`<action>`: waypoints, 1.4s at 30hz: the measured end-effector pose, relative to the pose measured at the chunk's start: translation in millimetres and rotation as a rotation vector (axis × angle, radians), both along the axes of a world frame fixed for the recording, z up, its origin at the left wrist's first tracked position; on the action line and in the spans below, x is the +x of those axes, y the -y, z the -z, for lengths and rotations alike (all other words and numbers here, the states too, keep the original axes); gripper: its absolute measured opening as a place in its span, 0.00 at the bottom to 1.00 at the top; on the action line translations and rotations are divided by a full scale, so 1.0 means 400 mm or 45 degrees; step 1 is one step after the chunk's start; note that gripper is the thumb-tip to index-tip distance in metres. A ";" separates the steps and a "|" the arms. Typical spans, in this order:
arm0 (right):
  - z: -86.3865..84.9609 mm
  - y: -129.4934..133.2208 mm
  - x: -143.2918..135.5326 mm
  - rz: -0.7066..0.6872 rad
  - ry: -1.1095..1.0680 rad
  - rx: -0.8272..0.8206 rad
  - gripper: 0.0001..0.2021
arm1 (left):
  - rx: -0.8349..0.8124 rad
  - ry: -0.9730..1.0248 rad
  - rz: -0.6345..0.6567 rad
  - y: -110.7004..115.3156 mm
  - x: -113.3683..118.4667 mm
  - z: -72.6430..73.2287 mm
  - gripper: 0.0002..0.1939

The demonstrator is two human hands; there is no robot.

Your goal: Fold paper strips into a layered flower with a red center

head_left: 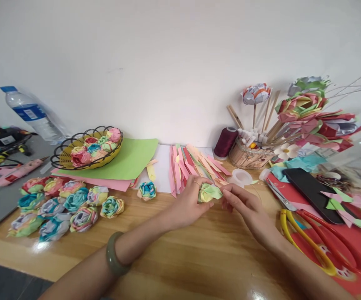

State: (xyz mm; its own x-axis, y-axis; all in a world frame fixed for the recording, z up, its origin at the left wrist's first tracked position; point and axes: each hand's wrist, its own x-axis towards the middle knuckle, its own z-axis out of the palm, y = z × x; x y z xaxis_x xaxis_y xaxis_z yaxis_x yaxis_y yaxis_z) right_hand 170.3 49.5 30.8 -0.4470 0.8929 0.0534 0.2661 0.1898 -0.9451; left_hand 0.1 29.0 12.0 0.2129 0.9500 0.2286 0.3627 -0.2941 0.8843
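Observation:
Between my two hands is a pale green and yellow paper flower, held just above the wooden table. My left hand has its fingers and thumb closed around the flower's left side. The fingers of my right hand pinch the pointed green paper at its right side. Behind the hands lie pink, red and peach paper strips on a white sheet. A small blue and yellow paper flower sits on the table left of my left hand.
Several finished paper flowers stand at left, near a yellow basket of more flowers. Scissors, a black phone and paper scraps lie at right. Behind are a thread spool, a pot and a bottle.

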 end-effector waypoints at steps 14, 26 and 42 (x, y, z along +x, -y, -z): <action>0.022 0.001 -0.011 -0.101 -0.178 -0.324 0.17 | -0.196 0.252 0.025 0.020 0.011 -0.011 0.20; 0.024 0.000 -0.014 -0.092 -0.133 -0.327 0.17 | -0.421 0.638 0.126 0.024 0.019 -0.018 0.22; 0.020 0.012 -0.009 -0.143 0.167 0.679 0.31 | -1.130 1.544 0.317 0.003 0.008 -0.025 0.23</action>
